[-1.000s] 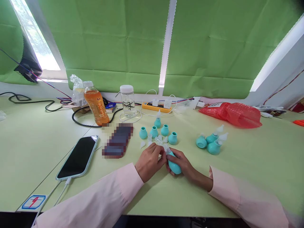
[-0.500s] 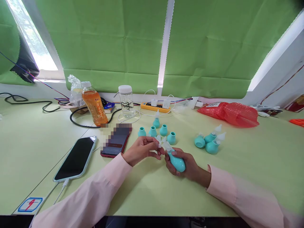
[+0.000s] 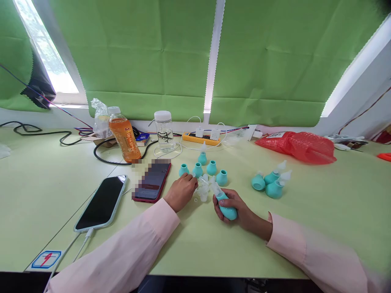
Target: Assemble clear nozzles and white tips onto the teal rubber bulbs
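teal and glossy, the squeeze bulb (image 3: 229, 213) lies slantwise in the person's right hand (image 3: 240, 206), over the near middle of the pale green table (image 3: 229, 256); its rounded end is toward the person, while its neck, fitted with a clear nozzle (image 3: 216, 188), points away and leftward. the fingers of that hand are wrapped around the bulb. the left hand (image 3: 181, 192) bends down with curled fingers at the left edge of a loose heap of clear plastic parts (image 3: 204, 190); the fingertips are hidden, so whether they grip a piece cannot be told. that hand also covers the lower part of the leftmost of four open-mouthed teal bulbs (image 3: 211, 167) standing behind the heap. farther back stands a nozzled bulb (image 3: 202, 158), and well to the right three others (image 3: 275, 189) cluster together. on the left lie a red-edged phone (image 3: 149, 185), partly blurred by pixels, and a pale-cased phone (image 3: 102, 203) with a cable plugged in. toward the blinds (image 3: 137, 53) stand a bottle of orange drink (image 3: 125, 138) and a white-lidded jar (image 3: 165, 132), beside a yellow power strip (image 3: 200, 139); a crumpled red packet (image 3: 296, 146) lies to the right.
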A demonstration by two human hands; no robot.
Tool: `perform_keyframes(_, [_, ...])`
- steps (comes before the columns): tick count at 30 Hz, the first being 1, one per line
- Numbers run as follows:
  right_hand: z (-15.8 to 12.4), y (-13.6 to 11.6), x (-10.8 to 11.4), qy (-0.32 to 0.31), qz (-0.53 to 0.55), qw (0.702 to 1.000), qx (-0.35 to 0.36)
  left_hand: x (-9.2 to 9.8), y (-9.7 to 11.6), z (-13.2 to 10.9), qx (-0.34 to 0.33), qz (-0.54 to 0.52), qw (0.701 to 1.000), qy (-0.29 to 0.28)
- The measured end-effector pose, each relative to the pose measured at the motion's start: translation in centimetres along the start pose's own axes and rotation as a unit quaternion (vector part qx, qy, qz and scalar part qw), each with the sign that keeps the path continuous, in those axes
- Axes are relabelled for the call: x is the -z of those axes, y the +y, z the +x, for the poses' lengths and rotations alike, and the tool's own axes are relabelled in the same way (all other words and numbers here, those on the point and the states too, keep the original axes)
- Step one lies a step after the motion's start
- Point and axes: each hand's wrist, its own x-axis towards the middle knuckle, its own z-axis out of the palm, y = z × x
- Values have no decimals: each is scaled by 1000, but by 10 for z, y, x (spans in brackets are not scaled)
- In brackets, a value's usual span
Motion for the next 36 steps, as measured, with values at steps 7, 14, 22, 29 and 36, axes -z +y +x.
perform_keyframes(7, [-2,1,-7,46,-152,987,8,10,9,-7,25,-140,983,119])
perform_keyframes(14, [-11,-1,-21,-5,-238,971,-12,17,37,-21,-37,-246,968,41])
perform_keyframes(22, [-17,-6,-21,-62,-229,971,-39,10,41,-18,14,-455,890,-37])
perform_keyframes(29, [-17,-14,-20,-108,-282,953,-16,9,42,-17,52,-595,797,-87])
perform_keyframes(36, [-23,-24,-17,-80,-462,876,113,5,34,-11,148,-706,687,-92])
